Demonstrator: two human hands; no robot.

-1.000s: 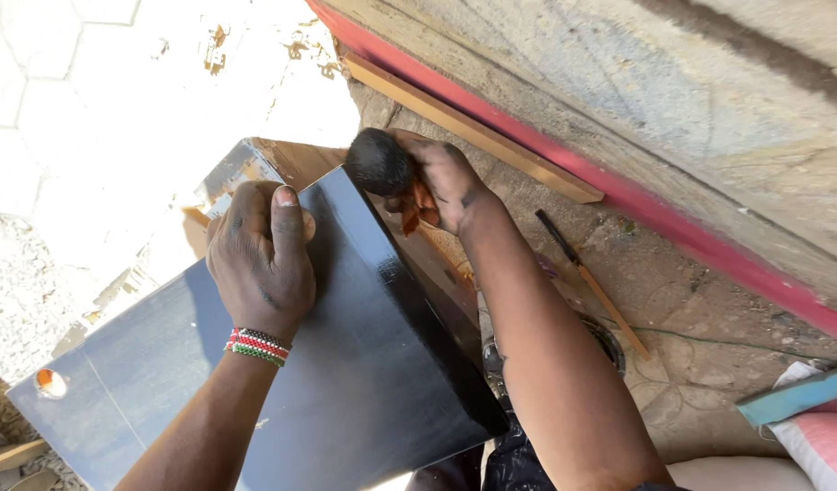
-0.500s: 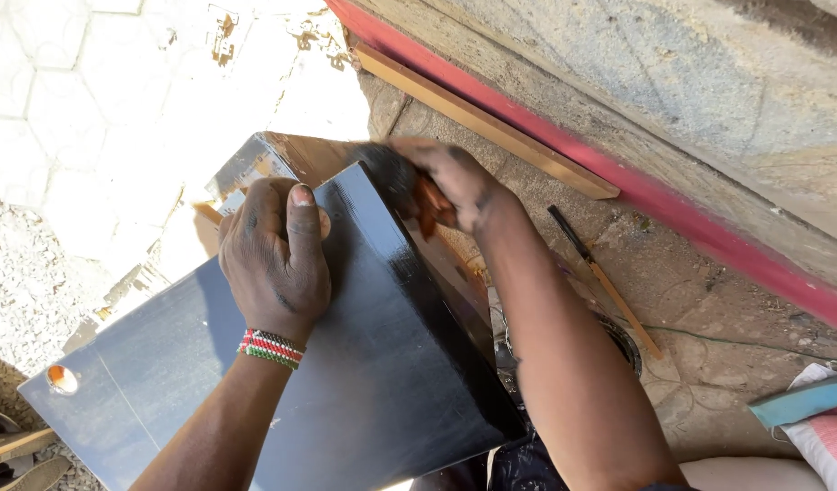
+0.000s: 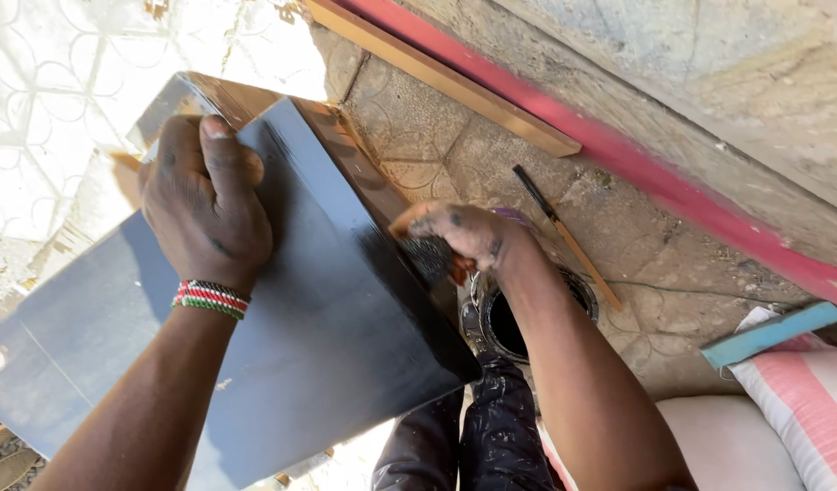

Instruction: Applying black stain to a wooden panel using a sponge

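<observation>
I see left hand (image 3: 209, 205) pressed flat on black panel (image 3: 318, 327); right hand (image 3: 464, 238) clamps dark sponge (image 3: 429, 256); paint can (image 3: 527, 318) at 4 o'clock on stone paving (image 3: 418, 136).

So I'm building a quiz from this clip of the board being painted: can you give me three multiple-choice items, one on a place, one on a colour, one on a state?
1. Where is the paint can?
A. On the ground by the board's near right edge, under the right forearm
B. On top of the board
C. Against the red strip

2. What colour is the board's painted top face?
A. White
B. Black
C. Red

3. How is the left hand placed?
A. Raised off the board
B. Holding the stick
C. Pressed flat on the board

Answers: 1 A, its dark round opening shows beside the board, below the right hand. 2 B, the face is glossy black. 3 C, the palm lies spread on the top near the far edge.
</observation>
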